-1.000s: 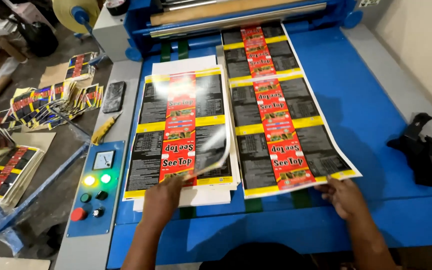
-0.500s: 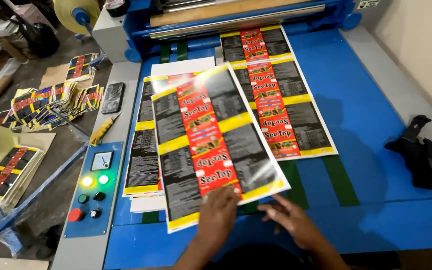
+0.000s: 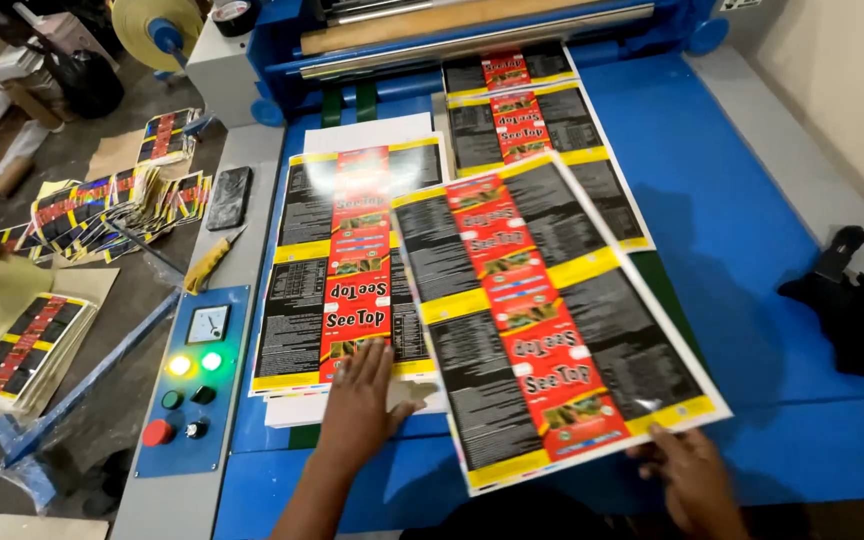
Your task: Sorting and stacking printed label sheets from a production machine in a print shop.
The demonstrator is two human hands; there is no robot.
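We press our left hand (image 3: 357,400) flat, fingers spread, on the stack (image 3: 347,270); our right hand (image 3: 687,470) pinches a tilted sheet (image 3: 552,320) at its near edge above the blue surface (image 3: 752,200).

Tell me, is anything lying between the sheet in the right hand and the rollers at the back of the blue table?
Yes. Beyond the lifted printed sheet held by the right hand, another printed sheet lies on the blue table, its far end under the rollers.

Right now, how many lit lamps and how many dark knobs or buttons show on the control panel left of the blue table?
2 lit: a yellow lamp and a green lamp, side by side. 4 unlit: two dark buttons beneath them, then a red button and a black knob.
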